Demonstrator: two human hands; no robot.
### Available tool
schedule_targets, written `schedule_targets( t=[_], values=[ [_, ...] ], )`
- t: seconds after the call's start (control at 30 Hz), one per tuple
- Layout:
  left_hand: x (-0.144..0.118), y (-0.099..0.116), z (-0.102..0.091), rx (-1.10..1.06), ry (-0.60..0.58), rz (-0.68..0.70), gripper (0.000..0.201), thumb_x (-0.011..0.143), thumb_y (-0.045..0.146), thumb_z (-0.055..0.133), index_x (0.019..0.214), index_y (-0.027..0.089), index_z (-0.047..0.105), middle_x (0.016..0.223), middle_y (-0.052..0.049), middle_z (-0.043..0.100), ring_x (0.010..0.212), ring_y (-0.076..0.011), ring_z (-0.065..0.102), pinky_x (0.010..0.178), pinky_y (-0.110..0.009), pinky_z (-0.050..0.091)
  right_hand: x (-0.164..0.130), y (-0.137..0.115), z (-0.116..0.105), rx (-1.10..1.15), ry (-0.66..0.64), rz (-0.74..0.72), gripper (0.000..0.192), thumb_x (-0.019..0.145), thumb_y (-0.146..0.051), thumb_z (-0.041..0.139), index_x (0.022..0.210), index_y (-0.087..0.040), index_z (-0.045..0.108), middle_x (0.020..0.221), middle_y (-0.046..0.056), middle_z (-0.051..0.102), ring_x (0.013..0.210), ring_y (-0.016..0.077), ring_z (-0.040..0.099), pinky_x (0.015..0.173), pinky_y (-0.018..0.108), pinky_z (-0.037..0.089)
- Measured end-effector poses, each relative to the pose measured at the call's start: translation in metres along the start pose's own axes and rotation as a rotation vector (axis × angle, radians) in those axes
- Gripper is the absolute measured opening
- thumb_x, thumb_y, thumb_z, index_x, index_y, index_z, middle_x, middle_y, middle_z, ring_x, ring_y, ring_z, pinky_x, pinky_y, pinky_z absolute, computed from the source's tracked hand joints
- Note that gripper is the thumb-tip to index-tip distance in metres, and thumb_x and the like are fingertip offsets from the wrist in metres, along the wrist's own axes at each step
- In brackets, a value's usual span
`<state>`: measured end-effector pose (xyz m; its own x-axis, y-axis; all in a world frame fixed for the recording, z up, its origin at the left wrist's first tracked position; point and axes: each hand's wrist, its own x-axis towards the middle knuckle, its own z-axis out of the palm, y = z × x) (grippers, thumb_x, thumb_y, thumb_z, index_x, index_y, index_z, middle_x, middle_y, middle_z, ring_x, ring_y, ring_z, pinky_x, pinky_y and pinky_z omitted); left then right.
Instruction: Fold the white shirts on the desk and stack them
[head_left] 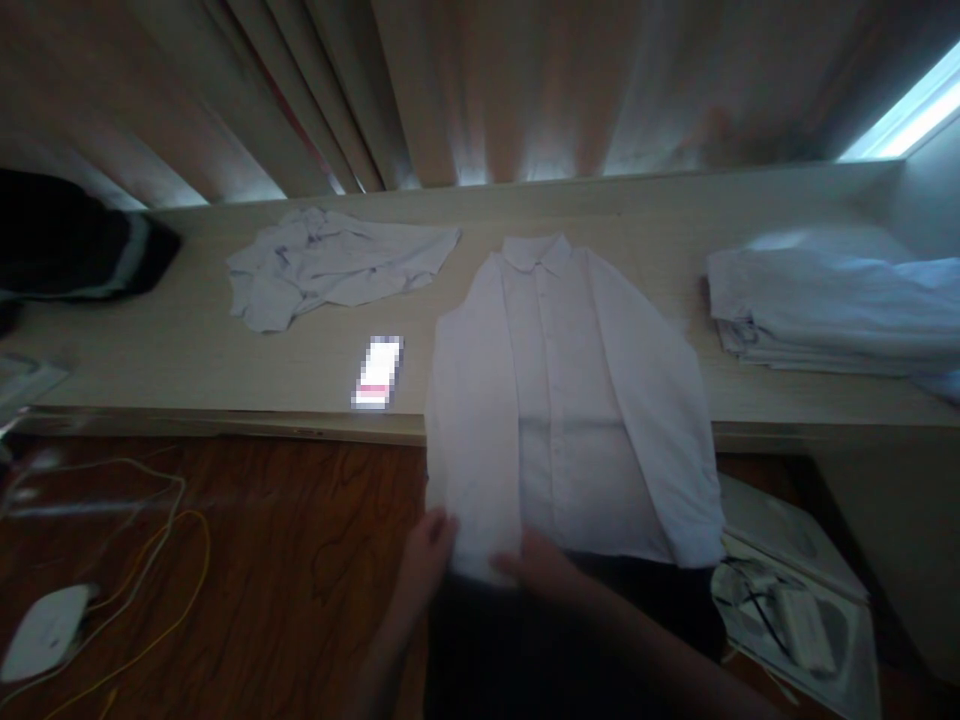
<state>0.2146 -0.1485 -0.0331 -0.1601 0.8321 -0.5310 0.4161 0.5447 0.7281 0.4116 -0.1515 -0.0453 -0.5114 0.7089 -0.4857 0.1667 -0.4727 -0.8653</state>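
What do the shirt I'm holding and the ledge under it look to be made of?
The white shirt looks like thin woven cloth, probably cotton or a blend: matte, with soft creases and a limp hang over the edge. Both hands, left hand and right hand, pinch its lower sleeve end. The ledge looks like pale wood-grain laminate, smooth, with fine streaks; real wood can't be ruled out.

A white shirt (570,400) lies face up on the desk (187,350), sleeves folded inward, its lower part hanging over the desk's front edge. Left hand (427,550) and right hand (536,570) pinch the cuff end of one sleeve at the shirt's lower left. Left of the shirt: a phone (377,372), then a crumpled garment (330,262). Right of the shirt: a folded stack (832,300).
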Motion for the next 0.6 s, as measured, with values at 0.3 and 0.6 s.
schedule_targets(
  t=[0.3,0.6],
  values=[
    [0.028,0.019,-0.006,-0.216,0.024,-0.019,0.046,0.068,0.054,0.056,0.086,0.013,0.064,0.081,-0.006,0.068,0.074,-0.0190,0.061,0.067,-0.030,0.048,0.002,-0.001,0.001,0.048,-0.063,-0.052,0.042,0.072,-0.028,0.063,0.113,-0.018,0.062,0.105,0.005,0.068,0.096,0.0215,0.062,0.085,0.034,0.047],
    [0.053,0.051,-0.026,-0.164,0.134,0.015,0.042,0.065,0.056,0.054,0.079,0.017,0.060,0.071,-0.002,0.063,0.069,-0.0173,0.057,0.062,-0.029,0.046,0.005,-0.013,0.002,-0.038,0.014,0.228,0.020,0.078,-0.032,0.054,0.080,-0.016,0.066,0.070,0.001,0.066,0.061,0.0135,0.059,0.055,0.023,0.043]
  ],
)
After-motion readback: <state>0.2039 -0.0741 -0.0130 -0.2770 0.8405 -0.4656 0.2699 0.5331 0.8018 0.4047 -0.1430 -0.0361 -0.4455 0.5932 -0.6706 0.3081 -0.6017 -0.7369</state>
